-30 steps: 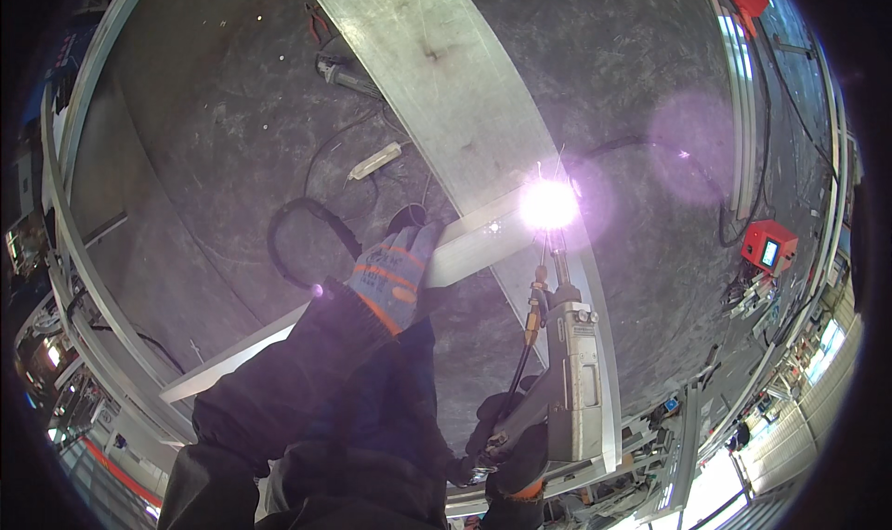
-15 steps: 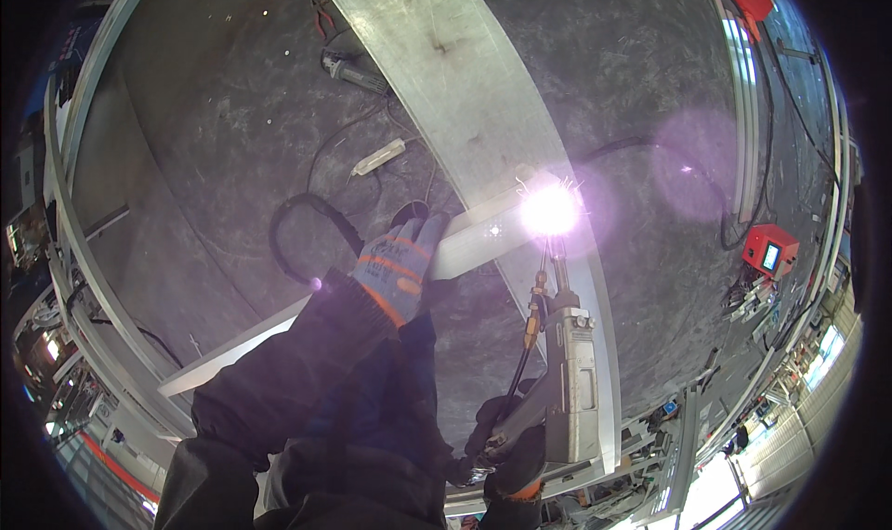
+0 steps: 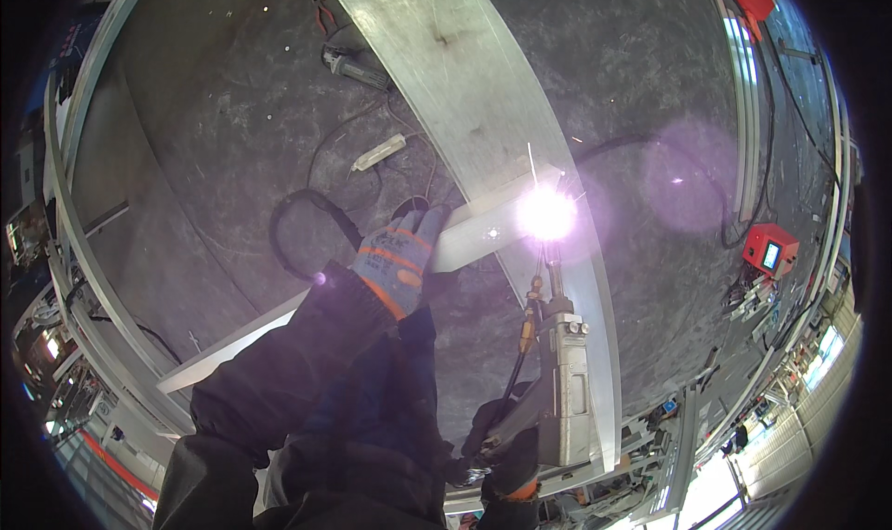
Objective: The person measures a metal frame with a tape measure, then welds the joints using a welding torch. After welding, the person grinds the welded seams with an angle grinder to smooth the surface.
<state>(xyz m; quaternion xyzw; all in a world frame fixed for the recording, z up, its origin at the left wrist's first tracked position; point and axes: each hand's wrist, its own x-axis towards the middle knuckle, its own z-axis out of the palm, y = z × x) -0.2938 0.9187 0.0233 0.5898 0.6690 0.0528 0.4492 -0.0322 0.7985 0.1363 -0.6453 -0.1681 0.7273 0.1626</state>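
Note:
A glaring weld flash (image 3: 546, 214) hides the tip of the handheld welding torch (image 3: 570, 391), where a pale metal bar (image 3: 483, 236) lies across a wide curved metal strip (image 3: 483, 84). My right hand (image 3: 502, 432), in a dark glove with an orange cuff, is wrapped round the torch's handle low in the picture; part of it is hidden. My left hand (image 3: 400, 256), in a grey-blue glove with orange bands, grips the bar left of the strip, fingers together on it. Another pale bar length (image 3: 232, 349) shows beyond my left sleeve; my arm hides whether they join.
On the dark table (image 3: 223, 158) left of the strip lie an angle grinder (image 3: 355, 68), red-handled pliers (image 3: 322, 15), a pale elongated block (image 3: 379, 152) and a looped black cable (image 3: 279, 233). A red box with a screen (image 3: 770, 251) and metal lengths (image 3: 743, 121) are at the right.
The torch and its flash have shifted slightly left, uncovering more of the bar's far end. My left hand has stayed nearly still on the bar.

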